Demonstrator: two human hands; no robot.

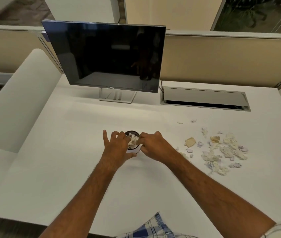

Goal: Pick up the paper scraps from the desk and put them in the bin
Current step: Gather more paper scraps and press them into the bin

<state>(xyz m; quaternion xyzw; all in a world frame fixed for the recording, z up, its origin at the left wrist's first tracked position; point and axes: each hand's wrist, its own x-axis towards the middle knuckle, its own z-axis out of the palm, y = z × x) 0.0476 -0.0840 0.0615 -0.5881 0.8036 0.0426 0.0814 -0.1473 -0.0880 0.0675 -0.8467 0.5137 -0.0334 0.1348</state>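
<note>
A small dark round bin (132,133) stands mid-desk with crumpled paper (132,140) sticking out of its top. My left hand (117,145) wraps the bin's left side, thumb low around its front, fingers partly spread. My right hand (153,143) is at the bin's right rim, fingertips pinched on the crumpled paper in the opening. A pile of several torn and crumpled scraps (222,150), white, tan and pale purple, lies on the white desk (84,169) to the right of my right forearm. Two tiny scraps (194,120) lie farther back.
A dark Dell monitor (107,55) on a silver stand stands behind the bin. A grey cable hatch (204,98) is set into the desk at back right. Beige partition panels (230,59) close off the back. A white curved divider (16,103) borders the left.
</note>
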